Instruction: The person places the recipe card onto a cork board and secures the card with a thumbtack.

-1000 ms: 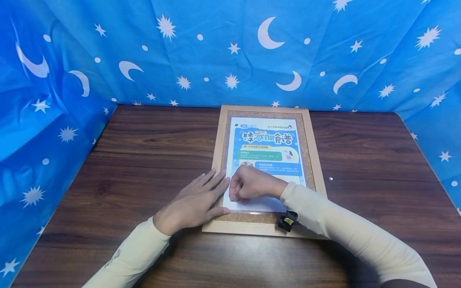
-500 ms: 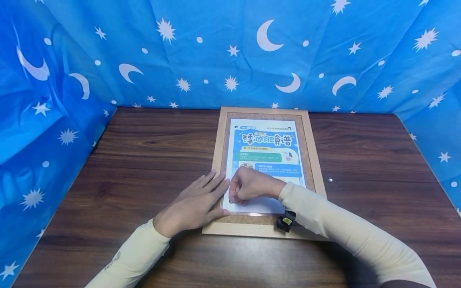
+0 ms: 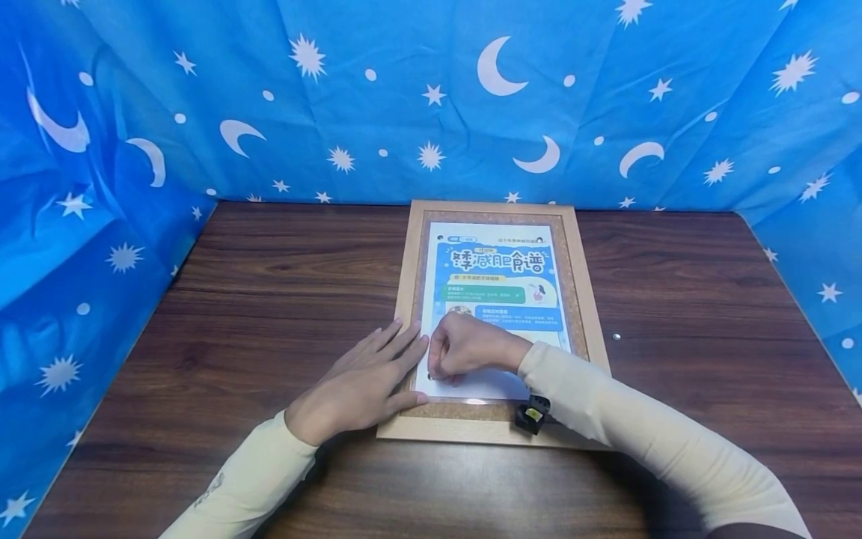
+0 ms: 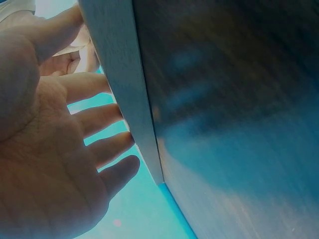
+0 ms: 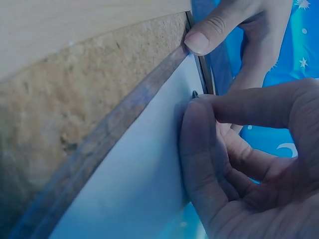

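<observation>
A laminated poster (image 3: 501,262) with a blue header lies on a wood-framed cork board (image 3: 584,314). Near the poster's lower left corner my right hand (image 3: 471,344) pinches a small dark thumbtack (image 5: 195,94) between thumb and finger, close against the sheet; its point is hidden. My left hand (image 3: 357,382) lies spread over the board's left edge, fingers straight. Its thumb (image 5: 198,43) rests at the poster's lower left corner. In the left wrist view the fingers (image 4: 102,119) reach to the frame's edge.
A small shiny round tack (image 3: 616,337) lies on the dark wooden table (image 3: 269,284) right of the board. Dark round tack heads (image 3: 441,237) show at the poster's top corners. A blue curtain (image 3: 377,97) with moons and stars encloses the back and sides.
Both hands stay in nearly the same place. The right fingers shift very slightly at the poster's lower left corner, and the head view tilts a little.
</observation>
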{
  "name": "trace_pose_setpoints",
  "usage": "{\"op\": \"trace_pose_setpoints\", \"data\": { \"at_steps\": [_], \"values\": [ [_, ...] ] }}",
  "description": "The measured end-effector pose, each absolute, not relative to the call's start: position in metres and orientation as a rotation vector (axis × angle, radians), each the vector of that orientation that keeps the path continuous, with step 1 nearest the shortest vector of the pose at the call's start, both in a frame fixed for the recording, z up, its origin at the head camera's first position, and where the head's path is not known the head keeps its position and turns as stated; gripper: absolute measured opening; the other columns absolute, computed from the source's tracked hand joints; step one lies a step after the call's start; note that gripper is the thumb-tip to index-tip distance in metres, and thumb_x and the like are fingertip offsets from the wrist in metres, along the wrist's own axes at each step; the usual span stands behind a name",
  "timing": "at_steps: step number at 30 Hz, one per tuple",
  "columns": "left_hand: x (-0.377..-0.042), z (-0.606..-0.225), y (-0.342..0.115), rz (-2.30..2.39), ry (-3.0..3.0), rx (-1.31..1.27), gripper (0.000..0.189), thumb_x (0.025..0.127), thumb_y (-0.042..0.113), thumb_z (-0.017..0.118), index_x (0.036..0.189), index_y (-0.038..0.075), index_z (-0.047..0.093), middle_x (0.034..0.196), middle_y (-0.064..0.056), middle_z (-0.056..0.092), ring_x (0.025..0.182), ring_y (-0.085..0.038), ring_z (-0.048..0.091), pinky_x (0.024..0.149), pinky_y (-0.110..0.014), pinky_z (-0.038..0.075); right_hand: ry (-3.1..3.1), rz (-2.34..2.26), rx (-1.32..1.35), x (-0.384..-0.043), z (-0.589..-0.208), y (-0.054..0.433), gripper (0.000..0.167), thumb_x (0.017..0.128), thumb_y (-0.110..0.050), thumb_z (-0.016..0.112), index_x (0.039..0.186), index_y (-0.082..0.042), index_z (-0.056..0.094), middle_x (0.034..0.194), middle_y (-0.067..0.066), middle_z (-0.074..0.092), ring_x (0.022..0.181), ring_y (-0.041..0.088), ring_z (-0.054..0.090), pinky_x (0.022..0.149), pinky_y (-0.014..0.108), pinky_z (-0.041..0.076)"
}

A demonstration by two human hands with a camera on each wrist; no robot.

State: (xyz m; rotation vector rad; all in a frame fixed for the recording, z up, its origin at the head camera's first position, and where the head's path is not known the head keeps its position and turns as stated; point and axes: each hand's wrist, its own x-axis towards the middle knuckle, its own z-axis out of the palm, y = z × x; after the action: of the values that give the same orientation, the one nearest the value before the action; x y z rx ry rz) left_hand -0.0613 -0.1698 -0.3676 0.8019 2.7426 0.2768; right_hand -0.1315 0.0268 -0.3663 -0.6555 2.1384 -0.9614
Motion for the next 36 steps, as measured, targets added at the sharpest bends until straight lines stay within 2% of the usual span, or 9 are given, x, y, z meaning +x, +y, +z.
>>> {"op": "trace_pose_setpoints", "data": {
  "at_steps": [12,19,23,30,36],
  "values": [
    [-0.060,-0.367,-0.170,0.274,2.744,0.809,0.078,0.099,0.053,0.057,0.157,0.005,0.036,0.165,-0.017,0.026,0.153,-0.038,0.015,0.123,-0.053,0.014,2.221,-0.882,-0.690,-0.131,-0.368,0.024,0.016,0.076,0.006,0.071,0.074,-0.010,0.073,0.061,0.000,0.068,0.053,0.011,0.061,0.050,0.023,0.049],
    [-0.061,-0.367,-0.171,0.281,2.754,0.819,0.078,0.099,0.052,0.059,0.156,0.004,0.037,0.164,-0.018,0.028,0.152,-0.039,0.017,0.123,-0.053,0.016,2.166,-0.947,-0.748,-0.132,-0.364,0.031,0.006,0.081,0.002,0.075,0.080,-0.004,0.076,0.061,0.001,0.069,0.054,0.011,0.062,0.052,0.021,0.049],
    [-0.061,-0.367,-0.170,0.289,2.745,0.812,0.077,0.099,0.052,0.059,0.156,0.005,0.037,0.164,-0.017,0.027,0.153,-0.039,0.016,0.123,-0.053,0.015,2.141,-1.014,-0.710,-0.134,-0.360,0.042,0.008,0.081,0.004,0.073,0.083,-0.003,0.076,0.065,0.004,0.070,0.055,0.013,0.062,0.053,0.021,0.048],
    [-0.060,-0.369,-0.170,0.270,2.742,0.817,0.078,0.099,0.053,0.057,0.157,0.005,0.036,0.165,-0.017,0.026,0.153,-0.039,0.015,0.123,-0.053,0.015,2.191,-1.125,-0.609,-0.141,-0.342,0.076,0.015,0.081,0.008,0.072,0.087,-0.004,0.076,0.079,0.007,0.072,0.066,0.022,0.068,0.064,0.033,0.059],
    [-0.061,-0.369,-0.169,0.270,2.743,0.811,0.078,0.100,0.053,0.056,0.157,0.006,0.035,0.165,-0.017,0.025,0.153,-0.038,0.014,0.123,-0.052,0.015,2.234,-1.206,-0.561,-0.149,-0.331,0.114,0.007,0.085,0.003,0.075,0.091,0.001,0.075,0.081,0.013,0.073,0.068,0.028,0.068,0.067,0.043,0.060]
  ]
}}
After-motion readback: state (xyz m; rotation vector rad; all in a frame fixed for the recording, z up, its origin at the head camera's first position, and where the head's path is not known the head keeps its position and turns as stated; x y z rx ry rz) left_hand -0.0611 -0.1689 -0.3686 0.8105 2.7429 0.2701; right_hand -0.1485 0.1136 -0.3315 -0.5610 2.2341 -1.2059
